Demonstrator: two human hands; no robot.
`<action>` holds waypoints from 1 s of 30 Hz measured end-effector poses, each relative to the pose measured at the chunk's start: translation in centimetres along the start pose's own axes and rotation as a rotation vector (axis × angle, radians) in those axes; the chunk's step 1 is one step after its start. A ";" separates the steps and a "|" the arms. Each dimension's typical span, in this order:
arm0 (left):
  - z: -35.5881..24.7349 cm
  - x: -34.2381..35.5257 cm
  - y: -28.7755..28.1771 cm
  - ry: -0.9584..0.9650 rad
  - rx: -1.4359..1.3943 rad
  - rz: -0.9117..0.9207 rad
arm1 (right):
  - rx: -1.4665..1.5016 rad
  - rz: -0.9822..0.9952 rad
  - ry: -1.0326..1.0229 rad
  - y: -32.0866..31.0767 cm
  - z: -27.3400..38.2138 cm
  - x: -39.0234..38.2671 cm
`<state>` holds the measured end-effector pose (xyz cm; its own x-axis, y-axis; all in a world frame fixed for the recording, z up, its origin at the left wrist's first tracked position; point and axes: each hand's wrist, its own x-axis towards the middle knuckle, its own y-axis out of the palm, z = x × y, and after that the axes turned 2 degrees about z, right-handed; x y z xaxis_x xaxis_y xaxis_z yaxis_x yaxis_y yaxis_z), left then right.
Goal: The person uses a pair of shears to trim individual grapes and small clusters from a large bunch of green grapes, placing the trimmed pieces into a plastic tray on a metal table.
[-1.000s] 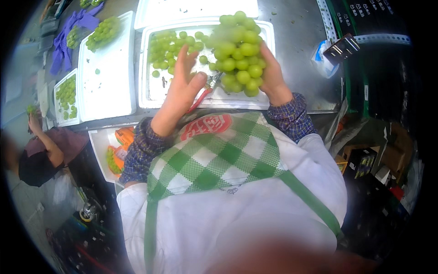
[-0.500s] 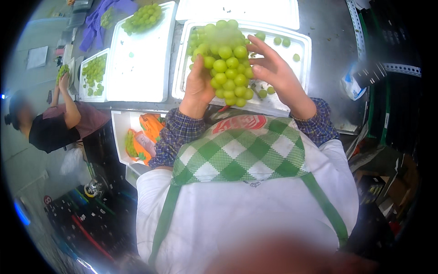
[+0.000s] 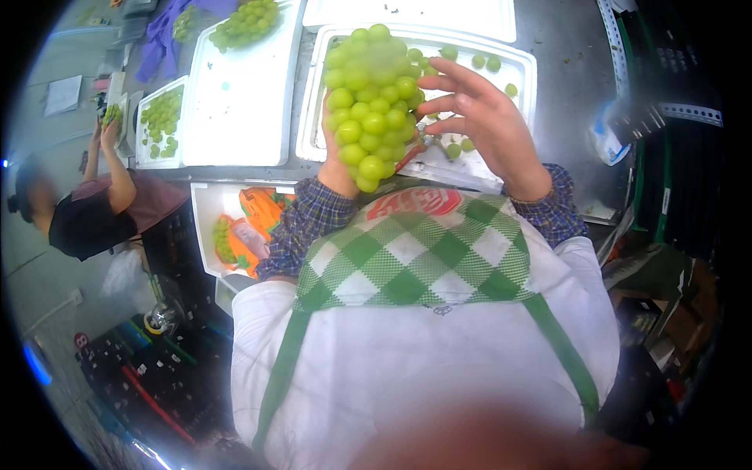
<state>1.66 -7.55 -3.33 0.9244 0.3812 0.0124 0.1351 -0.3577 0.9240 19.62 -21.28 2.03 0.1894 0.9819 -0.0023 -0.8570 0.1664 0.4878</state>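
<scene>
A large bunch of green grapes point(image 3: 374, 110) is held up over a white foam tray point(image 3: 523, 117). My left hand point(image 3: 335, 162) is closed around its left side and back; most of the fingers are hidden behind the fruit. At the bunch's right side is my right hand point(image 3: 489, 113), its fingers spread apart and the tips close to the grapes; whether they touch cannot be made out. Several loose grapes point(image 3: 493, 63) lie in the tray. A slim red object point(image 3: 410, 158), partly hidden by the bunch, is at the tray's near edge.
More foam trays stand left, one bearing a grape bunch point(image 3: 249, 25), another loose grapes point(image 3: 161, 117). A white bin point(image 3: 202, 235) with orange bags sits below the table edge. Purple cloth point(image 3: 163, 43) lies at far left. A co-worker point(image 3: 94, 211) holds grapes at the left.
The bunch has turned and shifted slightly left in my left hand, which is now more hidden behind it. My right hand has stayed beside it with fingers more spread.
</scene>
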 end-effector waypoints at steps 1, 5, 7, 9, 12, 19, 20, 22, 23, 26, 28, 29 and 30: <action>0.2 -0.4 0.0 0.011 0.081 0.009 | 0.002 0.007 0.010 0.0 0.0 0.0; -0.5 -1.5 -0.3 -0.103 -0.236 -0.061 | 0.031 -0.007 0.054 -0.3 -0.2 -0.1; -0.9 -1.5 -0.5 -0.133 -0.439 -0.097 | 0.053 -0.025 0.059 -0.3 -0.4 -0.1; -1.2 -1.6 -0.8 -0.132 -0.425 -0.064 | 0.050 -0.047 0.074 -0.3 -0.5 0.0; -1.3 -1.8 -1.1 -0.098 -0.323 -0.093 | 0.062 -0.047 0.088 -0.3 -0.8 0.1; -0.7 -1.4 -0.6 0.001 0.364 -0.260 | -0.057 -0.049 0.040 0.3 -2.5 0.4; -0.7 -1.0 -0.3 0.003 0.236 -0.131 | -0.088 -0.111 0.051 0.7 -3.0 0.6; -1.2 0.1 0.3 0.017 -0.046 0.107 | 0.188 -0.006 0.178 1.1 -3.7 0.7; -1.0 0.3 0.8 0.060 0.105 -0.007 | 0.302 -0.009 0.269 1.3 -3.9 0.9; -0.4 0.4 2.5 0.133 0.505 -0.255 | 0.331 0.085 0.154 2.0 -4.8 1.3; -0.1 0.3 3.5 0.148 0.633 -0.237 | 0.285 0.073 0.119 1.8 -4.8 1.6; -0.1 0.3 3.9 0.165 0.691 -0.219 | 0.321 0.113 0.087 1.6 -4.8 1.7; -0.1 0.3 4.3 0.190 0.725 -0.161 | 0.358 0.132 0.081 1.4 -4.8 1.6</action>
<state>2.52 -8.90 0.65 0.8054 0.5922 0.0250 0.5235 -0.7304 0.4387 16.47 -19.03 -1.46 0.0376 0.9991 0.0191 -0.6475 0.0097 0.7620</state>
